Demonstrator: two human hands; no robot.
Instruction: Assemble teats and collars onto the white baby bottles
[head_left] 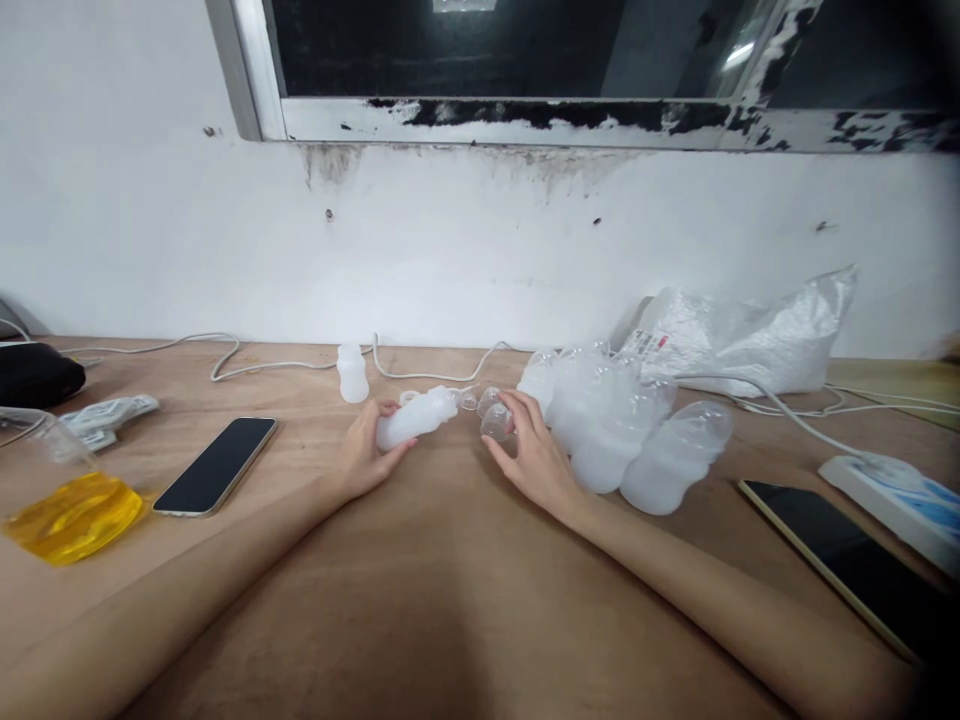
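Observation:
My left hand (364, 452) is wrapped round a small translucent white bottle (418, 418), tilted with its neck toward the right. Thumb and fingers of my right hand (536, 458) close round a clear dome-shaped cap (495, 421). Other small clear pieces lie close by, one of them near the bottle's neck; I cannot tell whether it touches. A white ring (408, 397) shows just behind the held bottle. Right of my right hand stands a group of similar bottles with clear domed tops (600, 410), some leaning. One uncapped bottle (352, 373) stands upright behind my left hand.
Phones lie at left (216, 467) and right (847, 560). A clear container of yellow liquid (75, 515) is at far left. A silvery plastic bag (757, 335) rests against the wall. White cables (435, 380) cross the back; a power strip (896, 500) lies right.

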